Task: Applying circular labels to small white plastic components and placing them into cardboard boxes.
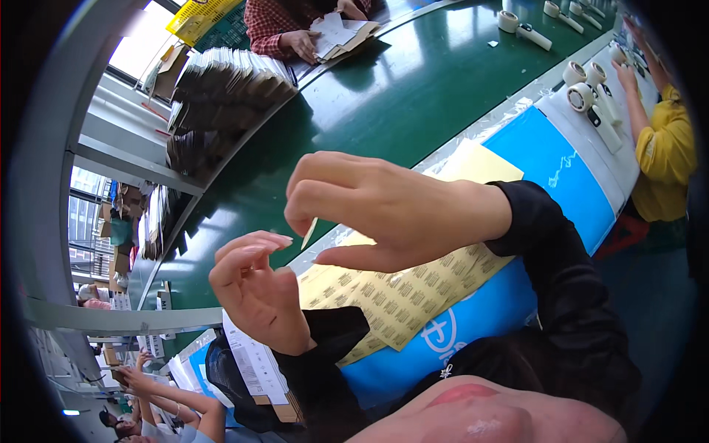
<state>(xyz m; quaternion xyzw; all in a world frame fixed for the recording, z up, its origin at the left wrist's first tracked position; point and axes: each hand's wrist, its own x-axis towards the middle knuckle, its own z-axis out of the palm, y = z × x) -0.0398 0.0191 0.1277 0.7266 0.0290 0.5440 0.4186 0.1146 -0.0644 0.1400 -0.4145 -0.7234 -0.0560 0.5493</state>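
Observation:
My right hand (384,210) reaches in from the right in a black sleeve. Its fingers curl down and pinch a small pale sticker (309,232) at the fingertips. My left hand (258,292) is just below and to the left, fingers bent and apart, holding nothing, its fingertips close to the sticker. Under both hands lies a yellow sheet of barcode labels (402,295) on a blue surface (546,159).
A green conveyor belt (369,96) runs behind the hands. Stacked flat cardboard (221,81) lies at its far side. White tape dispensers (591,100) stand at the right. A person in a red plaid top (277,26) and another in yellow (665,151) work nearby. A white labelled carton (251,362) is at lower left.

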